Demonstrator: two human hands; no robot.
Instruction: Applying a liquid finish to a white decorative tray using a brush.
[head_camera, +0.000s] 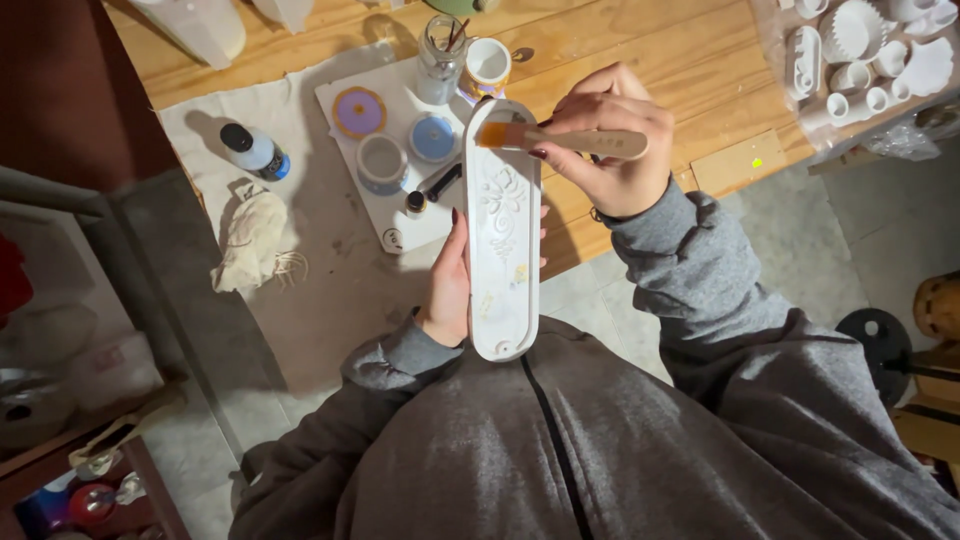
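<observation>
Glass jar (440, 62) at the top of the white board (398, 215) has thin sticks standing in it; small cup (487, 65) beside it, contents not readable. Three round paint pots on the board: purple (359, 111), blue (433, 138), pale (382, 161). Squeeze bottle (254, 150) lies on the cloth (330, 290), near a crumpled rag (250, 240).

Left hand (449, 285) grips the long white oval tray (503, 230) by its edge, held upright over the lap, end toward the wooden table (640, 60). Right hand (605, 140) is closed around a flat brush (560, 140), orange bristles touching the tray's top end.

Tray: matte, raised floral relief down the centre. White moulded pieces (865, 50) top right.
</observation>
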